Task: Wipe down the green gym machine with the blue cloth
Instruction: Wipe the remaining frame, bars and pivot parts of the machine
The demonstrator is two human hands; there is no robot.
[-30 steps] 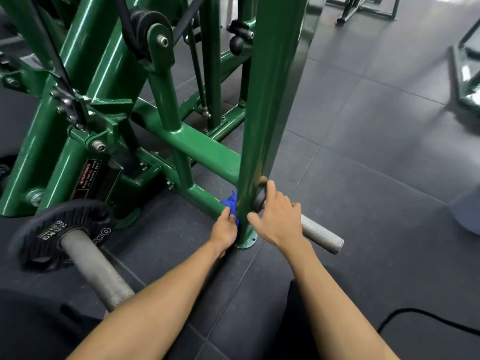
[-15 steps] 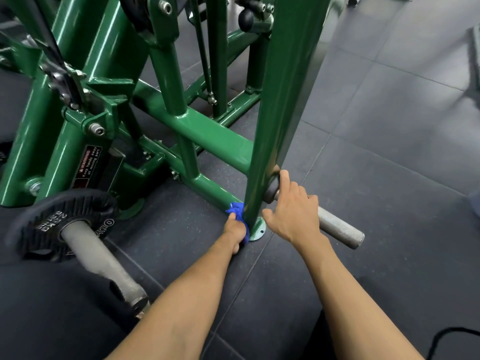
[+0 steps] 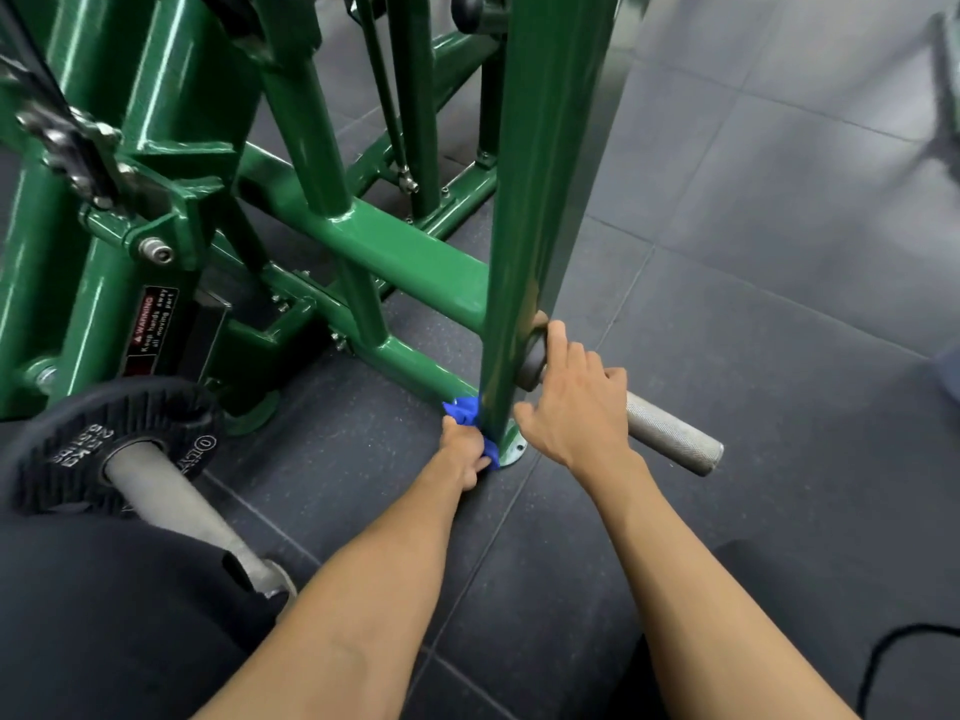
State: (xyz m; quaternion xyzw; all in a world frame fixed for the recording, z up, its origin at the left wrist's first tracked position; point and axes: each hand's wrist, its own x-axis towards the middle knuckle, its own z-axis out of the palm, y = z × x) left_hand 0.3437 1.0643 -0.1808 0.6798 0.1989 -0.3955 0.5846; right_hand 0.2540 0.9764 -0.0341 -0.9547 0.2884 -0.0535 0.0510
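The machine point(image 3: 400, 252) is a glossy green steel frame. Its upright and slanted tubes are welded to low crossbars, and it stands on the floor. The cloth point(image 3: 462, 410) is blue and bunched, pressed against the near upright's foot at the floor flange.

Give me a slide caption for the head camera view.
The left hand grips the blue cloth at the base of the green upright; the right hand holds the steel peg.

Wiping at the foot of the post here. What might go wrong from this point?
1. The left hand presses the blue cloth against the foot of the green post, right beside its bolted base plate; the cloth or knuckles may snag there.
2. The right hand holds the steel bar close to the post; a slip could knock the fingers into it.
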